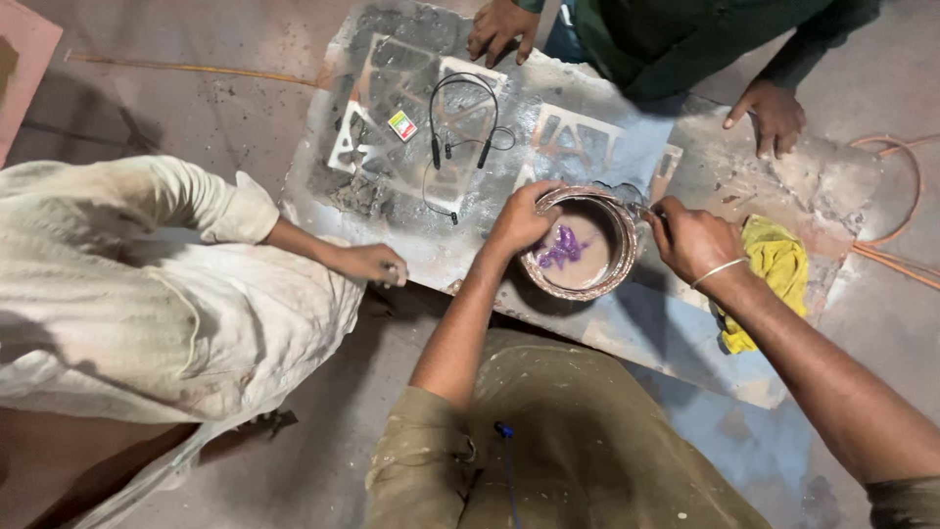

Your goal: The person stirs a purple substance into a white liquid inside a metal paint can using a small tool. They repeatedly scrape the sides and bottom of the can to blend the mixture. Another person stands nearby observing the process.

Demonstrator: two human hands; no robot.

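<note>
Gripping the round bowl's (pixel 580 242) rim, the left hand (pixel 521 217) steadies it; right hand (pixel 693 240) clenches a thin tool (pixel 641 208).

Both forearms reached forward; the left hand (pixel 522 217) curled with fingers bent downward, while the right hand (pixel 693 241) was clenched, knuckles up.

Both hands (pixel 607 230) on paint tin (pixel 580 245)

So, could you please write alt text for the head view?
The left hand grips the rim of a round bowl of greyish liquid with purple pigment; the right hand holds a thin tool at its edge, beside a yellow rag.
</note>
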